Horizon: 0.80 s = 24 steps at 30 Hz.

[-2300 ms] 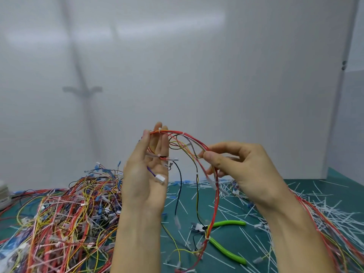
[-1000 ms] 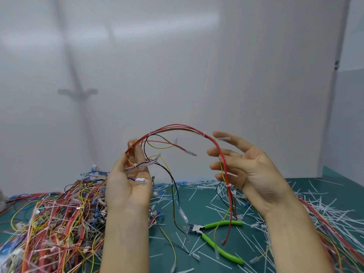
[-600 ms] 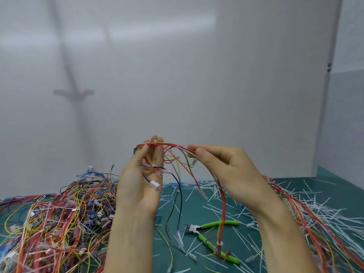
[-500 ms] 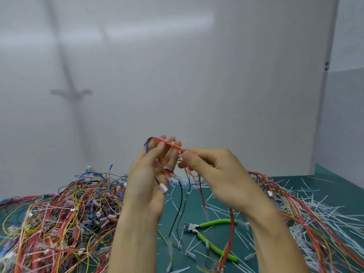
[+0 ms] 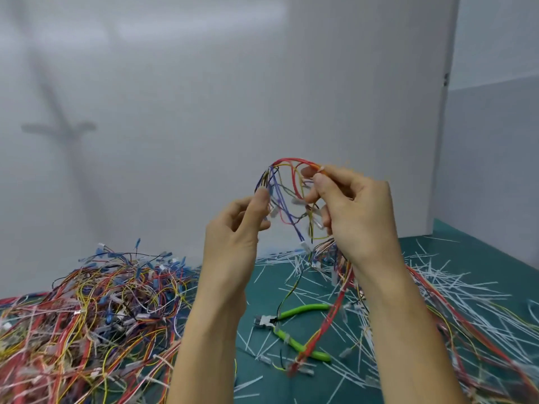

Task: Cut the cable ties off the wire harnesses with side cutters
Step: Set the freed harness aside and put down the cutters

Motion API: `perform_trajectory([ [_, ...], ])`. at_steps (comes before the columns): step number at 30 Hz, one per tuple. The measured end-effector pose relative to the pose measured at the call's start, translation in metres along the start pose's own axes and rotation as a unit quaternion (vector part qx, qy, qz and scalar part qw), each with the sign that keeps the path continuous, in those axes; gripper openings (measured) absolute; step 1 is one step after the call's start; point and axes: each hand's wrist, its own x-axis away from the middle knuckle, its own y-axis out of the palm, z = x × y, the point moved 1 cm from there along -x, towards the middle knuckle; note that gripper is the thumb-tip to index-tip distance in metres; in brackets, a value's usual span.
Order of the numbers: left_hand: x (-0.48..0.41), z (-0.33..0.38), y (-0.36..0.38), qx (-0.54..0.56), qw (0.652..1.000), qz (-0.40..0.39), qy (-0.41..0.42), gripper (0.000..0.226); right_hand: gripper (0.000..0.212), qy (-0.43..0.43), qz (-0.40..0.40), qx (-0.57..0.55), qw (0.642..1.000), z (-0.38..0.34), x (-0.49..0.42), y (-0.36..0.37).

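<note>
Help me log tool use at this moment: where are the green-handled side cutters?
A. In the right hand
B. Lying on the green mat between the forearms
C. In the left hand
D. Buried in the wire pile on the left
B: the side cutters lie on the green mat, while the left hand and right hand hold up a wire harness.

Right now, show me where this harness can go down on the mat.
Barest mat: the far right strip along the wall, beyond the cut ties. A smaller gap lies between the left wire pile and the side cutters, thinly littered. The pile's side and the near right are crowded.
</note>
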Motion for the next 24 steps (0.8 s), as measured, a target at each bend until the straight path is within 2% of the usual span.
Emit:
perform_trajectory([
  [4,-0.002,-0.013,0.005,-0.02,0.999,-0.023,-0.043,0.027,0.023,-0.033,0.064,-0.008,0.997,0.009,-0.011,-0.035],
  [7,-0.003,-0.024,0.008,-0.049,0.995,-0.054,-0.067,0.018,0.019,-0.001,0.129,0.044,0.991,0.032,-0.015,-0.05],
  [10,-0.005,-0.034,0.011,-0.077,0.991,-0.085,-0.069,0.014,0.023,0.124,0.183,0.197,0.955,0.07,-0.013,-0.054],
  [13,-0.007,-0.043,0.013,-0.142,0.982,-0.111,-0.051,0.009,0.04,0.293,0.087,0.355,0.884,0.103,-0.002,-0.054],
  [15,-0.007,-0.052,0.016,-0.268,0.946,-0.175,-0.044,0.013,0.043,0.332,0.039,0.396,0.855,0.107,0.002,-0.05],
  [16,-0.005,-0.057,0.019,-0.333,0.915,-0.221,-0.047,0.016,0.044,0.326,0.03,0.403,0.855,0.106,0.001,-0.047],
  [18,0.001,-0.066,0.028,-0.431,0.846,-0.306,-0.063,0.021,0.046,0.29,0.018,0.392,0.873,0.098,-0.003,-0.038],
  [21,0.011,-0.081,0.043,-0.506,0.761,-0.39,-0.112,0.026,0.047,0.243,-0.036,0.332,0.911,0.082,-0.005,-0.022],
  [24,0.024,-0.087,0.058,-0.552,0.696,-0.449,-0.101,0.032,0.041,0.222,-0.099,0.271,0.932,0.063,0.0,-0.005],
])
